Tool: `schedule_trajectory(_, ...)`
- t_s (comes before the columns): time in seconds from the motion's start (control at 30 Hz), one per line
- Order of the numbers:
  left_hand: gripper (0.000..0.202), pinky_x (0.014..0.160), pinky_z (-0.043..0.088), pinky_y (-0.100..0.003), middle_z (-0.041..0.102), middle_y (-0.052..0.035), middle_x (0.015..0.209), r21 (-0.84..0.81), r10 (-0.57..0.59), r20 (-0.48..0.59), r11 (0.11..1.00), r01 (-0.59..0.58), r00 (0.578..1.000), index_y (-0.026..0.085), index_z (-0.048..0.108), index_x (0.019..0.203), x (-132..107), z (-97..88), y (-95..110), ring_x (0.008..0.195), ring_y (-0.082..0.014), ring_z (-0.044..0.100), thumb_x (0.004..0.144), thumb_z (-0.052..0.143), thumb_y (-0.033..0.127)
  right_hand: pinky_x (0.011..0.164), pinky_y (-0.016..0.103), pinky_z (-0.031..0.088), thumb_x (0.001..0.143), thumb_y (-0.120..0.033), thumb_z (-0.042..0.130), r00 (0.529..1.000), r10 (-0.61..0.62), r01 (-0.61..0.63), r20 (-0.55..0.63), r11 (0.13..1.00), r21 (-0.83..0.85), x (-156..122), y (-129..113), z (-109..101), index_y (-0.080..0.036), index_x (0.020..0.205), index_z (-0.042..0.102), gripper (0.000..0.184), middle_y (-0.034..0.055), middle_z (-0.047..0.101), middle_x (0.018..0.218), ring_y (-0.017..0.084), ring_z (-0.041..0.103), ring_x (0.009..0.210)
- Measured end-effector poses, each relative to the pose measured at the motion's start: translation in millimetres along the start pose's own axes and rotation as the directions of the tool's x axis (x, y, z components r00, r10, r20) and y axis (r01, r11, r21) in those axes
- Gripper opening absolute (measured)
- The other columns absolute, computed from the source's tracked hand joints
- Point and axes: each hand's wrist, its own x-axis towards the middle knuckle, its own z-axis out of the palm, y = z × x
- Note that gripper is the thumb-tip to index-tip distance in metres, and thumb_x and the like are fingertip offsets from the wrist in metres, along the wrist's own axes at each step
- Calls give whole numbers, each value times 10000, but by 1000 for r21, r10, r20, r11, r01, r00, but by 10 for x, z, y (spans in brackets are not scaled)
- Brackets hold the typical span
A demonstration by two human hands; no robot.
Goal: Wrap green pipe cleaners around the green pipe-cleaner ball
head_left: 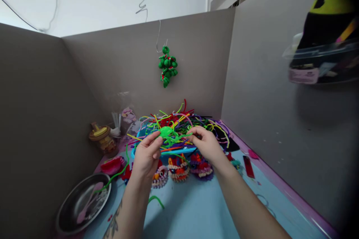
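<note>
Between my hands is a bright green fuzzy piece (166, 133), made of bent pipe cleaners with a flat rounded end and looser loops. My left hand (148, 151) pinches its rounded end between thumb and fingers. A green strand of it runs to the right, where my right hand (204, 142) grips the tip with closed fingertips. Long green pipe cleaners (123, 170) trail down on the left toward the bowl. Just below my hands stand several colourful pipe-cleaner baskets (178, 170), partly covered by my wrists.
A blue tray (135, 152) heaped with loose pipe cleaners (179, 119) lies behind my hands. At left are a metal bowl (66, 203) with a pink tool, and a lidded cup (102, 138). Grey partitions surround the table; a green ornament (167, 65) hangs ahead, a black cap (322, 26) at right.
</note>
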Motion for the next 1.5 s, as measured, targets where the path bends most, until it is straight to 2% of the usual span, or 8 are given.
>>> schedule_trajectory(0.17, 349, 370, 227, -130, 472, 82, 410, 163, 163, -4, 974, -160, 987, 121, 720, 816, 71, -82, 2, 344, 11, 306, 511, 849, 231, 558, 273, 400, 719, -330, 591, 995, 81, -79, -51, 996, 42, 19, 36, -106, -181, 720, 643, 157, -4, 604, 609, 154, 525, 577)
schedule_trajectory(0.3, 323, 376, 235, -146, 452, 84, 413, 310, 238, 21, 922, -233, 971, 122, 723, 863, 120, -174, -10, 365, -7, 313, 582, 813, 252, 636, 294, 440, 739, -247, 572, 992, -76, 58, -105, 984, -167, 3, 17, -181, -183, 733, 677, 123, 29, 672, 698, 184, 601, 668)
schedule_trajectory(0.43, 321, 371, 240, -159, 479, 71, 445, 420, 264, 30, 872, -252, 964, 133, 726, 889, 113, -213, 10, 381, -24, 330, 615, 794, 286, 712, 315, 458, 772, -132, 514, 963, -268, 244, 15, 851, -466, -25, -14, -201, -189, 749, 695, 191, 55, 696, 769, 207, 635, 765)
schedule_trajectory(0.6, 319, 370, 253, -170, 501, 59, 460, 460, 282, 19, 850, -258, 959, 140, 734, 876, 70, -181, 56, 386, -38, 344, 605, 798, 295, 750, 333, 473, 786, -97, 501, 956, -267, 284, 120, 741, -608, -34, 26, -181, -198, 777, 693, 217, 72, 708, 821, 222, 645, 808)
schedule_trajectory(0.83, 312, 373, 261, -173, 488, 64, 442, 457, 273, 30, 851, -256, 961, 140, 737, 872, 64, -164, 49, 378, -40, 352, 605, 797, 290, 757, 350, 474, 809, -111, 488, 969, -235, 234, 75, 783, -576, -21, 23, -167, -204, 807, 687, 220, 65, 694, 831, 221, 634, 819)
schedule_trajectory(1.03, 359, 366, 257, -153, 583, 33, 527, 362, 267, -15, 900, -243, 964, 136, 730, 889, 108, -214, 64, 387, -21, 357, 576, 813, 292, 917, 429, 432, 785, -212, 620, 952, -295, 298, 88, 816, -496, -26, -44, -148, -200, 1136, 602, 351, 105, 622, 1126, 272, 554, 1071)
schedule_trajectory(1.33, 322, 375, 222, -161, 467, 79, 427, 302, 192, 45, 933, -197, 980, 134, 729, 853, 48, -140, 51, 355, -9, 314, 568, 815, 257, 809, 374, 450, 828, -104, 502, 927, -352, 365, 133, 756, -544, -85, -130, -29, -208, 861, 659, 191, 76, 603, 857, 244, 546, 888)
schedule_trajectory(1.5, 329, 372, 208, -166, 467, 77, 428, 300, 169, 44, 938, -174, 985, 130, 727, 847, 45, -120, 48, 353, -10, 312, 557, 818, 256, 785, 345, 448, 812, -94, 491, 928, -351, 367, 122, 816, -446, -105, -145, -1, -210, 832, 621, 176, 62, 615, 847, 224, 567, 860)
